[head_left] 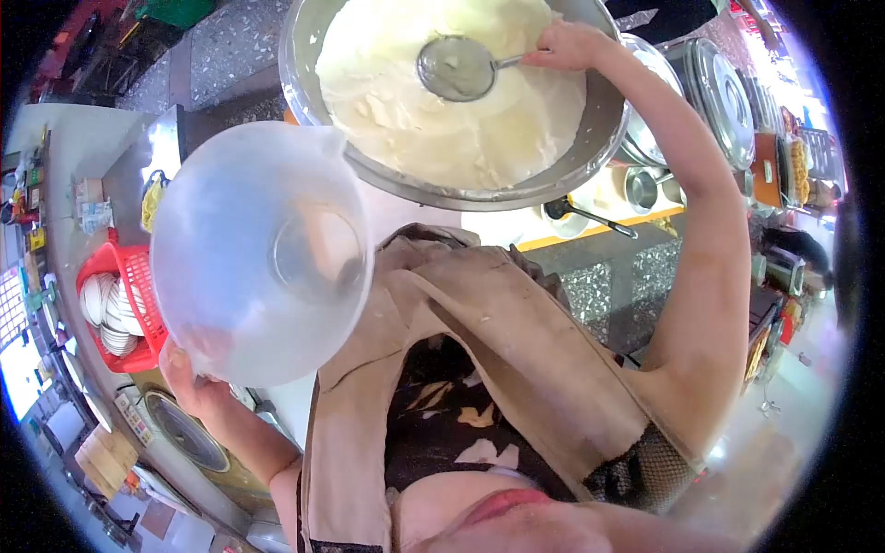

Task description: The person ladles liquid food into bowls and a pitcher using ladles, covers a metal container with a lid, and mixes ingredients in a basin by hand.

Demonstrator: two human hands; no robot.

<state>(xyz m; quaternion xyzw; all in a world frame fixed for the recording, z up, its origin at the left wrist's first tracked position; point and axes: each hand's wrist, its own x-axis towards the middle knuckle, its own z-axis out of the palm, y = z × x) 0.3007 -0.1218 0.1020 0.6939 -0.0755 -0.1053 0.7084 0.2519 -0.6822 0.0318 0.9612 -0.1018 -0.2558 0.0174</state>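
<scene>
My right hand [572, 48] is closed round the handle of a round flat skimmer [456, 68]. The skimmer's head lies over a soft, pale cream-coloured mass [470, 138] that looks like tofu pudding. A wide metal basin [415, 192] holds this mass. On the left, my left hand [189, 380] grips the lower edge of a large translucent plastic bowl [221, 240]. That bowl is tilted, with its spout near the basin's rim. The fingers of my left hand show partly through the plastic. I cannot make out anything inside the bowl.
A red basket [138, 267] with several striped bowls [118, 313] stands at the left. Large lidded metal pots [719, 97] are at the right of the basin. A small saucepan [640, 189] and a black-handled utensil [599, 217] lie on the counter below it.
</scene>
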